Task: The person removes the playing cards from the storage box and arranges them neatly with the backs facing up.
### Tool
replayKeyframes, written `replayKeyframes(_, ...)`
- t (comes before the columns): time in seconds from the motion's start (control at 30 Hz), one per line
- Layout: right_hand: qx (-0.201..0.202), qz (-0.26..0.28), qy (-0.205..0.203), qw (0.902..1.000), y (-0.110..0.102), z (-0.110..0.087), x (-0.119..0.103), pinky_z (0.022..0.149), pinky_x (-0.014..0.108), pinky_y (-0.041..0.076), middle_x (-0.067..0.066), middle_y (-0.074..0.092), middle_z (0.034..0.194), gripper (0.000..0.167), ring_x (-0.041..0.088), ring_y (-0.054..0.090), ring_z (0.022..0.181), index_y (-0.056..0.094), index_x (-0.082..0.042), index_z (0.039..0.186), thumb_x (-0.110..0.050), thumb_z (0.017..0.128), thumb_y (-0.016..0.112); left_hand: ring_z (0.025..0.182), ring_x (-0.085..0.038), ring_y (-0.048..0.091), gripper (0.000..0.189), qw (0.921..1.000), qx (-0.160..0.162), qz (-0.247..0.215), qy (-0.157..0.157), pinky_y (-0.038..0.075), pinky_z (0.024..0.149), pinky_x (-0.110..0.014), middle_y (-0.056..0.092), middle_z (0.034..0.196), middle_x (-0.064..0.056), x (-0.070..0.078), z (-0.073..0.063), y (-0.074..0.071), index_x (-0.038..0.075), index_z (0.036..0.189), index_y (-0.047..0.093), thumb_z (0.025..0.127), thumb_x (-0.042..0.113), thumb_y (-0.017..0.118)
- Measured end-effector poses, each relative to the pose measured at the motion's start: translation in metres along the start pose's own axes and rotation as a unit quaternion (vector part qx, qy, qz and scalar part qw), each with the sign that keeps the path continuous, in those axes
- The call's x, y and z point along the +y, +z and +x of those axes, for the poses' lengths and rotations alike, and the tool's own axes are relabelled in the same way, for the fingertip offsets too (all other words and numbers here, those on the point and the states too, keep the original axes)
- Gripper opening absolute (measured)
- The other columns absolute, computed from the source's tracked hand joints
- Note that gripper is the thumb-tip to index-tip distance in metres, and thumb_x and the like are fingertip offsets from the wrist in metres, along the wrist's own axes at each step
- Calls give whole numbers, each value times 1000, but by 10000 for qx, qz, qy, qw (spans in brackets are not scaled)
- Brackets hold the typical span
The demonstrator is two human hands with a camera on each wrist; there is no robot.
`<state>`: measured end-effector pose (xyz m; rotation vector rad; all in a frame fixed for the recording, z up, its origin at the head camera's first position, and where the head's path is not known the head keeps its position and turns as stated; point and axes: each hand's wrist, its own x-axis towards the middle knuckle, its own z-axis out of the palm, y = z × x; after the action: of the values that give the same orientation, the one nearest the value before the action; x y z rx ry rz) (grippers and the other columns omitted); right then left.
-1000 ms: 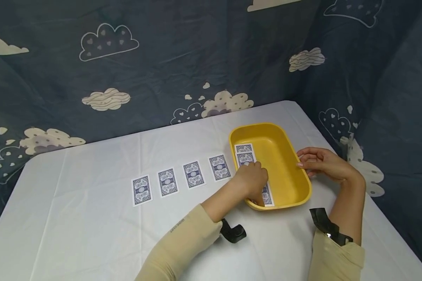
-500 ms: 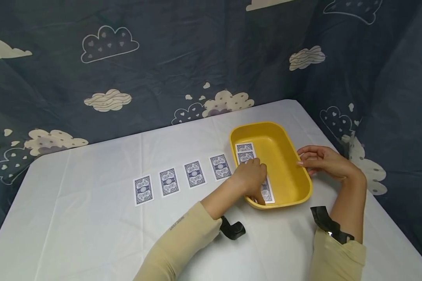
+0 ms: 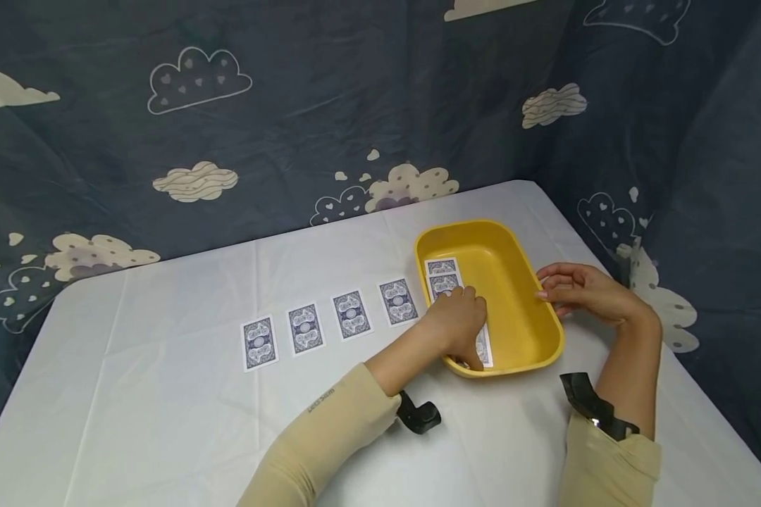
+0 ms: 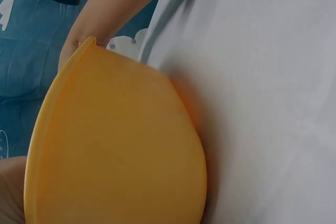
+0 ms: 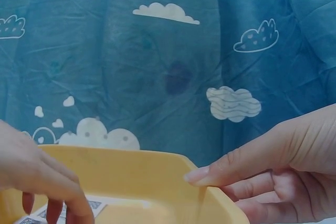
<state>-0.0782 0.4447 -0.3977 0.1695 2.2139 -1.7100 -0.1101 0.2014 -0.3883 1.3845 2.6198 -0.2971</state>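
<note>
In the head view, a yellow plastic tray (image 3: 518,310) sits at the table's right side. Blue-backed playing cards (image 3: 443,280) lie face down and overlapping along its left inner side. My left hand (image 3: 459,320) reaches over the tray's near left rim, fingers bent down around a playing card (image 3: 485,345) near the front. It hides most of that card, and its fingertips are out of sight. My right hand (image 3: 586,292) grips the tray's right rim; in the right wrist view its thumb (image 5: 197,175) lies on top, other fingers outside. The left wrist view mostly shows the tray's outer wall (image 4: 121,129).
Left of the tray, several face-down cards (image 3: 305,329) lie spaced in a row on the white tablecloth (image 3: 165,422). A dark cloud-print curtain (image 3: 330,91) hangs behind and to the right. Black straps (image 3: 418,414) are on both wrists.
My left hand has shifted slightly right in the tray, covering more of the front card, whose near right corner moved slightly left. The right hand stays on the rim.
</note>
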Motion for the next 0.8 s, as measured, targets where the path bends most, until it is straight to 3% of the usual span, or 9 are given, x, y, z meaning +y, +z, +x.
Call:
replayKeyframes(0.17, -41, -114, 31, 9999, 3, 1, 0, 68, 30, 55, -2, 66, 86, 33, 15, 63, 74, 45, -2, 115, -14, 88, 61, 98, -15, 43, 95, 9989, 402, 18, 244, 46, 83, -32, 45, 111, -2, -9, -4, -9, 10, 122, 46, 54, 72, 69)
replayKeyframes(0.4, 46, -94, 14, 9999, 4, 2, 0, 67, 30, 55, -3, 66, 86, 35, 15, 63, 73, 45, -1, 115, -13, 88, 62, 111, -17, 41, 103, 9928, 1008, -406, 495, 40, 95, -32, 42, 125, -3, -38, -23, -55, 10, 134, 37, 55, 70, 68)
replayKeyframes(0.57, 93, -124, -11, 9999, 3, 1, 0, 66, 30, 55, -3, 65, 85, 36, 15, 63, 72, 44, 0, 116, -13, 88, 62, 108, -14, 42, 96, 9860, 1284, -850, 632, 40, 92, -26, 45, 120, 0, -75, -54, -76, 12, 130, 42, 56, 64, 70)
replayKeyframes(0.67, 78, -142, -32, 9999, 2, 1, 2, 66, 30, 55, -2, 65, 86, 34, 15, 63, 73, 44, 0, 116, -12, 88, 61, 102, -14, 42, 92, 9834, 1411, -1004, 549, 43, 84, -26, 46, 116, 0, -98, -77, -76, 11, 127, 44, 55, 61, 71)
replayKeyframes(0.8, 43, -200, -71, 9998, 0, 0, 4, 67, 29, 55, -3, 66, 86, 33, 14, 63, 73, 45, 0, 116, -13, 89, 60, 99, -16, 44, 92, 9841, 1482, -957, 187, 45, 82, -31, 47, 115, -3, -130, -113, -65, 8, 125, 45, 53, 56, 73)
